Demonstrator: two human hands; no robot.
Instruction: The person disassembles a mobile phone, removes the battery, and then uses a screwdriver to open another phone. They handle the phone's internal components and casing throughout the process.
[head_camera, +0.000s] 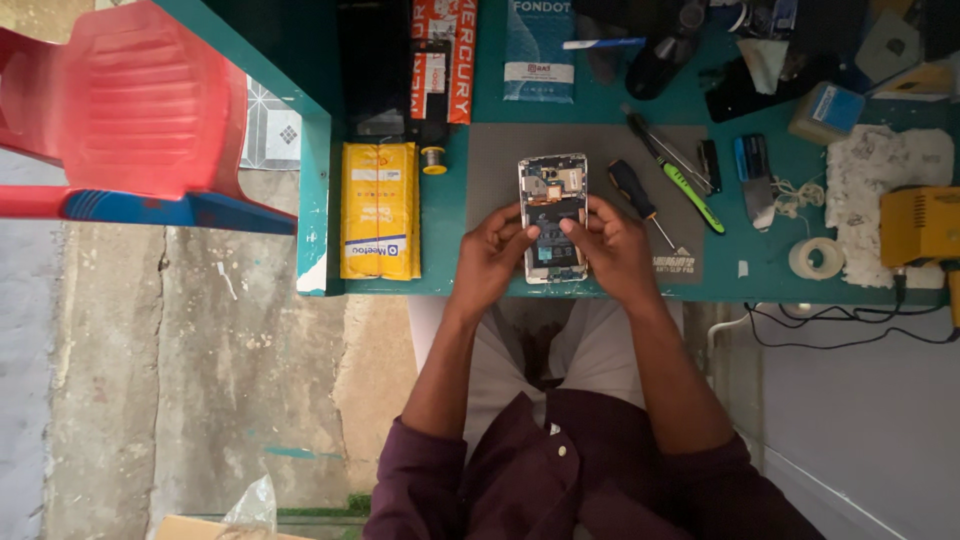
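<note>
I see both hands on an opened smartphone (552, 217) lying on the grey mat (490, 160) near the worktop's (450, 230) front edge. My left hand (490, 255) and right hand (615, 250) pinch its lower half, fingertips closed on it. A black-handled screwdriver (634, 192) lies just right.

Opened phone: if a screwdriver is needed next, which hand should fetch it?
Probably the right hand. The black-handled screwdriver lies just beside it on the grey mat, while the left hand is on the opened phone's far side and could keep it steady.
</note>
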